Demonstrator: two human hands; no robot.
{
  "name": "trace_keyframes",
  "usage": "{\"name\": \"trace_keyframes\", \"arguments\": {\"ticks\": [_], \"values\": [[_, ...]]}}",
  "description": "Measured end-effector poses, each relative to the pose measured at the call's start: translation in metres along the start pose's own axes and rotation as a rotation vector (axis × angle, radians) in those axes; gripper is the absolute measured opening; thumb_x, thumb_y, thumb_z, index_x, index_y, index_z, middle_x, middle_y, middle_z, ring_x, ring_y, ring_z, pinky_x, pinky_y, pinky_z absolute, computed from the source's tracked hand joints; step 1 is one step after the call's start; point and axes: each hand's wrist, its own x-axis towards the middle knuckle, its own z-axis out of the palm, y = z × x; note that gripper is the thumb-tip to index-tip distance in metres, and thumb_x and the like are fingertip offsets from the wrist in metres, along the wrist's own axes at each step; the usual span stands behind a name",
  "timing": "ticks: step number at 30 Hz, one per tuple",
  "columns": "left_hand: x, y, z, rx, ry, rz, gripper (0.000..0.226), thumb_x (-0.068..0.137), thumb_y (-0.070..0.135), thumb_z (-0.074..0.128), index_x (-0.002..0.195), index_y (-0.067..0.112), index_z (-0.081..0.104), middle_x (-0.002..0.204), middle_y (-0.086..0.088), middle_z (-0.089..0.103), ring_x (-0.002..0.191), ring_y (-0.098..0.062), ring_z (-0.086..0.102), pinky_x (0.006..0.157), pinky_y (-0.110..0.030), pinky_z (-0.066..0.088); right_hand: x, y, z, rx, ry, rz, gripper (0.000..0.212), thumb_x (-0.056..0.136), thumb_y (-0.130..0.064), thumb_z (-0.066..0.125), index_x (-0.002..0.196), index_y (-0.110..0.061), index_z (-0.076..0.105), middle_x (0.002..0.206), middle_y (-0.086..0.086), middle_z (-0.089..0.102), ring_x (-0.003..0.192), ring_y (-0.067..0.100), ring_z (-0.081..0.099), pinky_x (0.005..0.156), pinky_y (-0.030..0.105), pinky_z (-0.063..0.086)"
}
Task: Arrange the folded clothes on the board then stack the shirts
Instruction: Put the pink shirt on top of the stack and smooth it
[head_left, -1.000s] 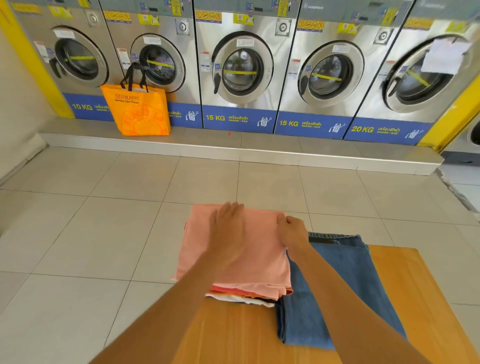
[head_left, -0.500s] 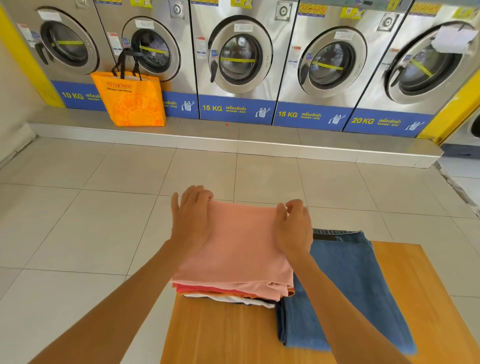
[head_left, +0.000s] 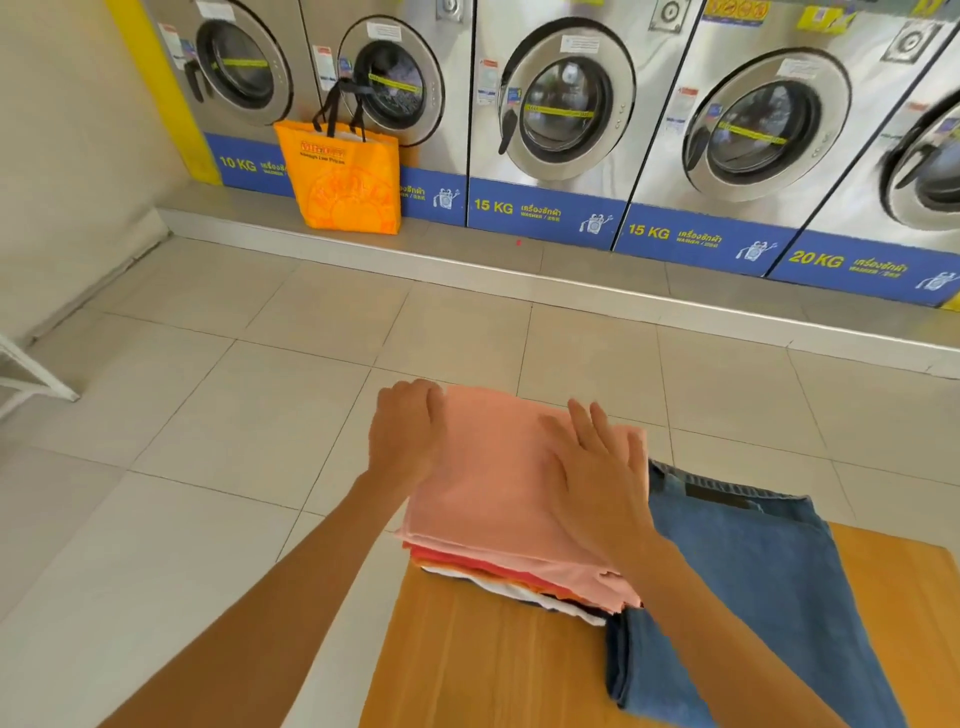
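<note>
Step in hand: the shirts look already stacked; the person appears to be squaring and flattening the pile of folded shirts (head_left: 514, 499), whose top piece is a salmon-pink folded shirt with red, orange, white and dark layers showing beneath at the near edge.
Where the pile sits: on the far left part of the orange-brown wooden board (head_left: 498, 660), its far edge overhanging the board toward the pale tiled floor (head_left: 218, 426).
Neighbouring cloth: folded blue denim jeans (head_left: 753, 587) lie on the board just beside the pile on its right, touching it at the near corner.
Left hand: the left hand (head_left: 405, 436) rests at the pile's far left corner, fingers bent over the edge; whether they pinch the cloth cannot be told.
Right hand: the right hand (head_left: 597, 462) lies flat on the pink top, fingers spread and straight, pressing down.
Next move, as a judgement: it calls for a light, even push to line the edges up, and perhaps drawing the pile nearer so less hangs off.
Change from half a second ago: the right hand was pinching the far right corner; now it is flat and nearer the middle. The left hand has stayed near its corner.
Background: an orange shopping bag (head_left: 345, 179) stands against steel washing machines (head_left: 566, 109).
</note>
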Motion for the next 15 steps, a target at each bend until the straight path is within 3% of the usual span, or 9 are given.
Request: {"name": "trace_keyframes", "arguments": {"ticks": [2, 5, 6, 10, 15], "values": [[0.001, 0.011, 0.000, -0.046, 0.027, 0.001, 0.035, 0.095, 0.032, 0.036, 0.083, 0.016, 0.064, 0.087, -0.001, 0.065, 0.089, -0.027, 0.058, 0.069, -0.041, 0.053, -0.008, -0.018, 0.011, 0.095, -0.049, -0.019, 0.064, 0.096, -0.060, 0.005, 0.156, -0.042, 0.015, 0.169, -0.006, 0.001, 0.155, 0.020, -0.004, 0.121, 0.053, -0.003], [0.011, 0.018, 0.007, -0.113, -0.105, -0.120, 0.035, 0.093, 0.042, 0.048, 0.113, 0.019, 0.066, 0.114, -0.002, 0.061, 0.103, -0.024, 0.061, 0.085, -0.044, 0.054, -0.009, -0.024, 0.025, 0.064, -0.059, 0.016, 0.070, 0.090, -0.066, -0.004, 0.157, -0.044, 0.001, 0.169, -0.005, 0.001, 0.155, 0.021, -0.002, 0.122, 0.052, -0.005], [0.014, 0.018, 0.010, -0.111, -0.134, -0.125, 0.035, 0.093, 0.043, 0.050, 0.113, 0.020, 0.066, 0.115, 0.000, 0.061, 0.104, -0.023, 0.061, 0.085, -0.043, 0.054, -0.008, -0.023, 0.027, 0.053, -0.056, 0.021, 0.070, 0.090, -0.066, -0.004, 0.157, -0.044, 0.000, 0.169, -0.005, 0.001, 0.155, 0.021, -0.001, 0.123, 0.052, -0.005], [0.025, 0.020, 0.020, -0.121, -0.114, -0.088, 0.018, 0.090, 0.036, 0.061, 0.092, 0.023, 0.073, 0.092, 0.009, 0.072, 0.088, -0.015, 0.065, 0.075, -0.035, 0.056, -0.011, -0.022, 0.026, 0.046, -0.048, 0.017, 0.074, 0.088, -0.069, -0.006, 0.157, -0.044, -0.003, 0.169, -0.004, -0.002, 0.155, 0.022, -0.002, 0.123, 0.053, -0.004], [0.042, 0.017, 0.023, -0.054, -0.052, -0.104, 0.018, 0.092, 0.035, 0.060, 0.085, 0.020, 0.069, 0.093, 0.004, 0.068, 0.088, -0.019, 0.064, 0.072, -0.037, 0.054, -0.013, -0.024, 0.028, 0.014, -0.060, 0.017, 0.081, 0.086, -0.078, 0.002, 0.158, -0.040, -0.002, 0.169, -0.003, -0.002, 0.155, 0.024, 0.000, 0.123, 0.052, -0.003]]}}
